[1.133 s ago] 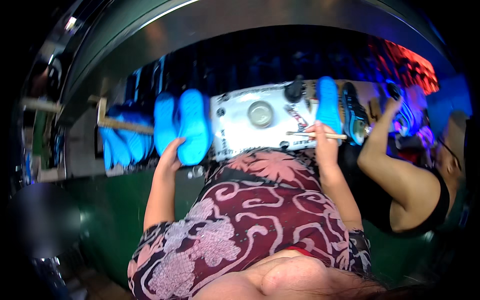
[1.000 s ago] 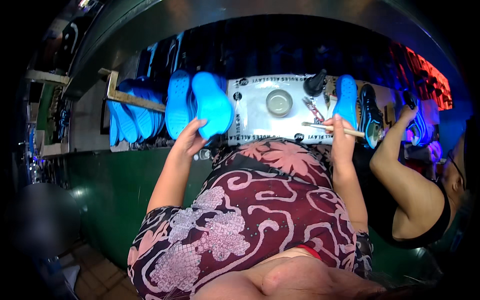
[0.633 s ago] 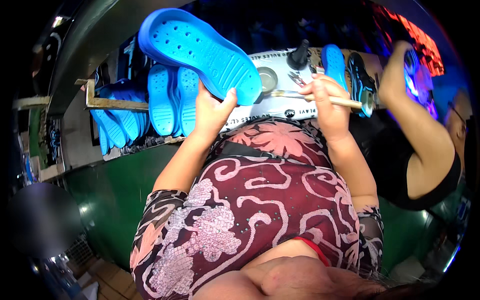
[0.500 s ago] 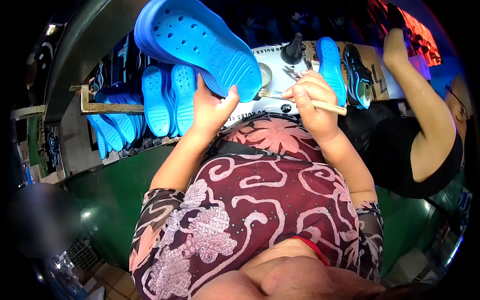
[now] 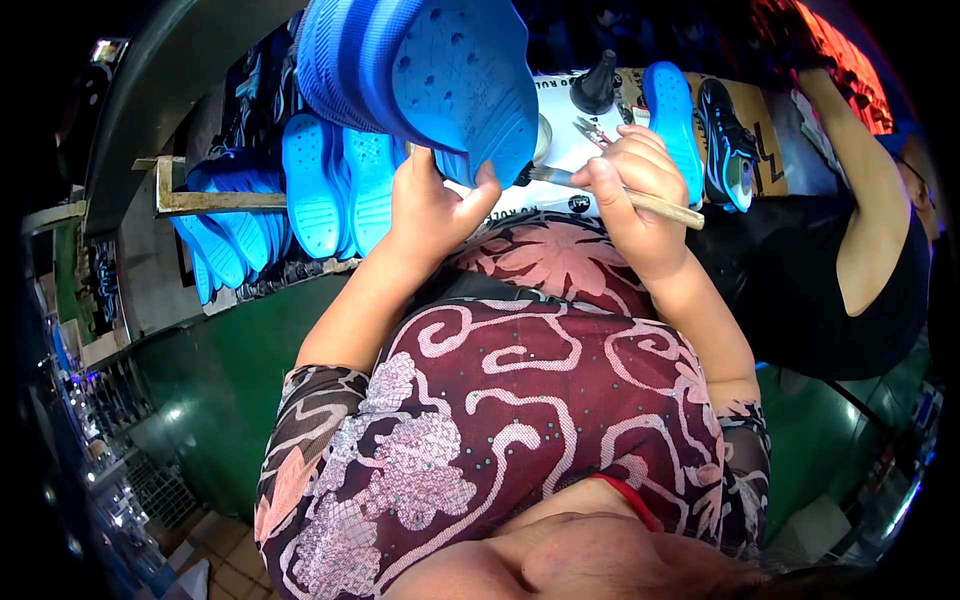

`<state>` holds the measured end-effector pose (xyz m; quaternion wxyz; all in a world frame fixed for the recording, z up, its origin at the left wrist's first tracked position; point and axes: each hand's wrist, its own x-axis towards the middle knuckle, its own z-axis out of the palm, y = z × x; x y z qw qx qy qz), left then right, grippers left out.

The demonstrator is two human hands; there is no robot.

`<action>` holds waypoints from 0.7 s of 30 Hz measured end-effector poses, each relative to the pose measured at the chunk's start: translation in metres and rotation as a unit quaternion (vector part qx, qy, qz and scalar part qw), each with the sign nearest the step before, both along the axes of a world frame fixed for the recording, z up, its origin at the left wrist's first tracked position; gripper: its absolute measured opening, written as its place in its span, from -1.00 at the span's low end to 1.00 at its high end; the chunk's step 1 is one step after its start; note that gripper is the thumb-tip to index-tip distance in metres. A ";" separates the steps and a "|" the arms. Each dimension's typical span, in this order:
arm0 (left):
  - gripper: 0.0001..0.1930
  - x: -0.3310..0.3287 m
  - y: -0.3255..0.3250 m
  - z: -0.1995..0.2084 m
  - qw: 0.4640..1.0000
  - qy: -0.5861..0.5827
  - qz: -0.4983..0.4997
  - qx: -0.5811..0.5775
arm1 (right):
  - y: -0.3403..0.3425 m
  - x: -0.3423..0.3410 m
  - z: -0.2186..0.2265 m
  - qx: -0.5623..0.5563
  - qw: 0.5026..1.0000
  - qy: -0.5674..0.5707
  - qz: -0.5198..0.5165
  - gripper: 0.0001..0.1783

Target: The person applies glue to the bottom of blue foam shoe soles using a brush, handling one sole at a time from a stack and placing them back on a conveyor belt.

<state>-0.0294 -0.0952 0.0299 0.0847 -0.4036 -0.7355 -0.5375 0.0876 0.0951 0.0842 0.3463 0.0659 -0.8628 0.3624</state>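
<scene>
My left hand (image 5: 432, 205) grips a bright blue shoe sole (image 5: 430, 75) by its lower edge, holding it raised close to my face with its studded side toward me. My right hand (image 5: 630, 185) is closed around a wooden-handled brush (image 5: 640, 200). The brush's bristle end points left and sits right at the sole's lower edge. Both hands are above my patterned maroon top.
More blue soles (image 5: 320, 185) hang on a wooden rack (image 5: 215, 200) to the left. A white work surface (image 5: 580, 150) carries a dark cone-shaped bottle (image 5: 597, 85), another blue sole (image 5: 672, 115) and a dark shoe (image 5: 728, 140). A co-worker's arm (image 5: 865, 190) reaches in at the right.
My left hand took a blue sole from the rack and lifted it up close. My right hand brought the brush from the work surface to the sole's edge.
</scene>
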 end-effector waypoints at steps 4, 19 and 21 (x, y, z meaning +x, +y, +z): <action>-0.38 -0.001 -0.002 0.000 0.998 0.051 -0.014 -0.033 | -0.002 -0.005 -0.002 0.032 0.999 0.002 0.007 -0.75; -0.57 0.003 0.002 0.008 0.998 0.062 -0.010 -0.013 | 0.004 0.003 -0.004 0.047 0.998 -0.013 0.045 -0.80; -0.51 0.002 0.003 0.006 0.997 0.070 -0.012 -0.009 | 0.002 0.002 -0.004 0.025 0.999 0.000 0.035 -0.76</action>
